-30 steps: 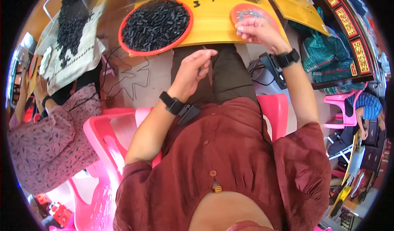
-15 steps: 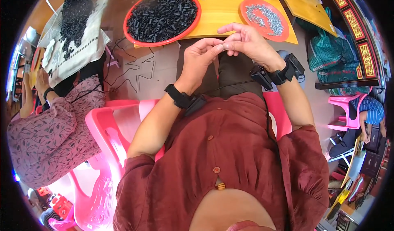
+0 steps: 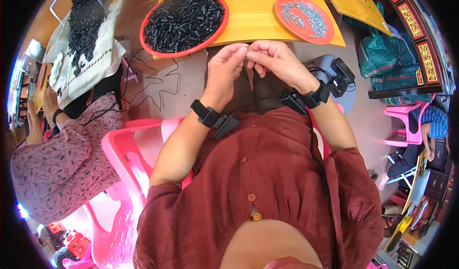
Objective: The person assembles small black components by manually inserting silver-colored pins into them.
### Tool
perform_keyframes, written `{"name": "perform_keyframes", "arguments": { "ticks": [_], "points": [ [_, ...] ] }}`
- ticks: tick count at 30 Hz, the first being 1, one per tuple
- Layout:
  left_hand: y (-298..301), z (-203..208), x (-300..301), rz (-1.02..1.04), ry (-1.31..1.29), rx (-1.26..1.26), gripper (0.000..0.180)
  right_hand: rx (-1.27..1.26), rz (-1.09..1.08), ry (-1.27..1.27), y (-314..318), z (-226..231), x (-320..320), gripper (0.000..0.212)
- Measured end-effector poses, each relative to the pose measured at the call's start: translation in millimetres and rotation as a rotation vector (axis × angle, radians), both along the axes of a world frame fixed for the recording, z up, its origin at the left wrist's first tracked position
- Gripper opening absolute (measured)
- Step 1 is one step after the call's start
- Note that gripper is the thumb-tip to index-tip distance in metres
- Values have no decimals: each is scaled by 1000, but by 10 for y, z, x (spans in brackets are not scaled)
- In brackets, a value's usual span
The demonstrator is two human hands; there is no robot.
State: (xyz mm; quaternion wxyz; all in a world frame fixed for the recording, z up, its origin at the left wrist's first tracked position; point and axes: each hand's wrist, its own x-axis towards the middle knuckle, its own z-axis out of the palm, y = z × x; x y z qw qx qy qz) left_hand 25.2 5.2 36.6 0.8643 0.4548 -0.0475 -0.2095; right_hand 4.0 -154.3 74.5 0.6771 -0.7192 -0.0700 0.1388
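Note:
Over my lap, just off the near edge of the yellow table [image 3: 248,18], my two hands meet at the fingertips. My left hand [image 3: 224,70] is closed in a pinch, and my right hand [image 3: 279,63] pinches against it. Whatever lies between the fingertips is too small to make out. Beyond my left hand, a large red tray [image 3: 143,30] holds a heap of small black plastic parts [image 3: 186,20]. Past my right hand sits a smaller orange-red plate [image 3: 300,35] with small silvery metal pieces [image 3: 313,16] spread on it.
A person in a patterned top [image 3: 62,159] sits at my left beside a cloth [image 3: 103,54] piled with black parts. A pink chair [image 3: 126,159] stands near my left elbow. A grey-blue stool [image 3: 325,73] and green bags [image 3: 387,58] are on the right.
My right hand has shifted left and its raised fingers have curled in. My fingertips remain together, now slightly closer to the left. The tray and plate appear slightly shifted left in view.

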Motion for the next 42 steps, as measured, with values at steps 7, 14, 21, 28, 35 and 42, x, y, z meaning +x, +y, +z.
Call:
{"name": "perform_keyframes", "arguments": {
  "ticks": [7, 14, 21, 28, 35, 42],
  "points": [
    [8, 53, 36, 51, 1, 61, 14, -16, 17, -32, -44, 53, 88, 25],
    [-12, 36, 38, 226, -278, 260, 11, -149, 15, -100, -64, 67, 152, 23],
    [-26, 38, 5, 241, -147, 221, 10, -391, -119, -355, 86, 82, 113, 18],
    [4, -15, 54, 211, 22, 187, 10, -673, -179, -870, 135, -70, 141, 11],
    [-28, -10, 12, 153, 24, 235, 16, -767, -206, -937, 135, -148, 59, 10],
    [21, 21, 50, 66, 27, 223, 14, -771, -250, -1012, 142, -144, 56, 8]
  ]
}}
